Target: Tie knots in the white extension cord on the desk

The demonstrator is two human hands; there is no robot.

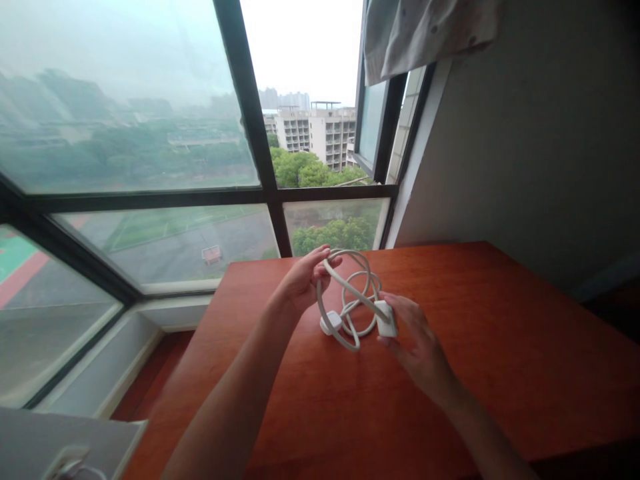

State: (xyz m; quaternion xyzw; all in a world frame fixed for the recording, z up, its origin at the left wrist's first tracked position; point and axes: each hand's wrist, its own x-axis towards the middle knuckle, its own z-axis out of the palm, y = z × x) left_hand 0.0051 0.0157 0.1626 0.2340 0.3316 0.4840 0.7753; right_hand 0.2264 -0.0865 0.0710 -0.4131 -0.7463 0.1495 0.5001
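Note:
A white cable [351,288] hangs in loose loops between my hands, above the red-brown wooden table. My left hand [306,279] is closed around the upper left part of the loops, thumb and fingers pinching the cord. At the right, my right hand [414,333] grips the blocky white connector [387,320] at one cable end between thumb and fingers. A second white block-shaped end [331,323] sits low at the left of the coils; whether it touches the tabletop I cannot tell. The exact kind of connector does not show.
The wooden table [310,413] spreads under both hands, its far edge near the window frame [200,200]. One window pane [373,127] stands open, with a pale curtain [425,33] above it. A grey wall [510,147] rises at the right. A white socket [67,460] shows at lower left.

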